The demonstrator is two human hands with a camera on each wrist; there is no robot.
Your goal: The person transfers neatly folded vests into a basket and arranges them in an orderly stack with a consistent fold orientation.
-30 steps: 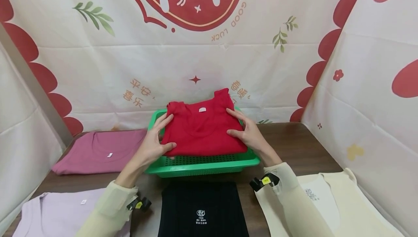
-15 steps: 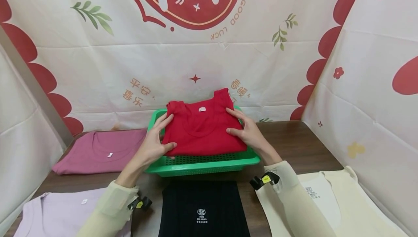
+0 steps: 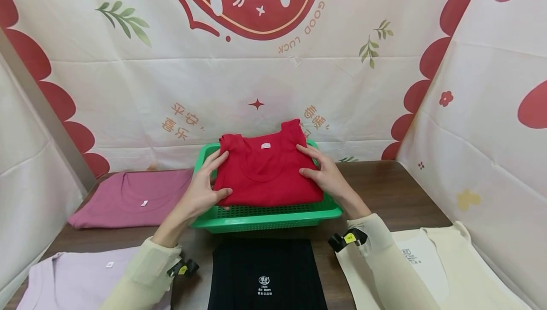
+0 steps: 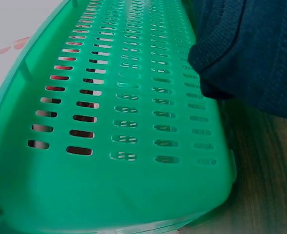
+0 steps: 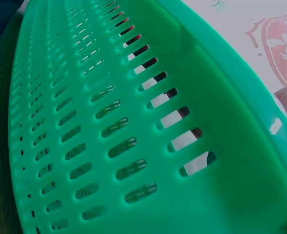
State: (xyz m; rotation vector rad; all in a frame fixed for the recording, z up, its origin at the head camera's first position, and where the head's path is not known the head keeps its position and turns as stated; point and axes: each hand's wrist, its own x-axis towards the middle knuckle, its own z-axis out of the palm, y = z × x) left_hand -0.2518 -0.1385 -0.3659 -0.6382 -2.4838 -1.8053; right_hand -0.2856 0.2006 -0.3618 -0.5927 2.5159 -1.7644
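A folded red shirt [image 3: 267, 172] lies in a green slotted basket [image 3: 265, 216] at the back middle of the table. My left hand [image 3: 206, 190] grips the shirt's left edge, thumb on top and fingers along the side. My right hand [image 3: 323, 175] holds the right edge the same way. Both wrist views show only the basket's slotted outer wall [image 4: 119, 122] [image 5: 109, 131] close up. A dark folded garment [image 4: 250, 48] shows at the upper right of the left wrist view.
A magenta shirt [image 3: 132, 197] lies at the left, a lilac shirt [image 3: 81, 277] at the front left, a black folded shirt [image 3: 265, 274] in front of the basket, a cream shirt [image 3: 431, 265] at the front right. Printed cloth walls [image 3: 273, 63] enclose the wooden table [image 3: 393, 191].
Almost nothing has changed: the hands stay on the red shirt, which sits a touch lower in the basket. The head view shifts slightly.
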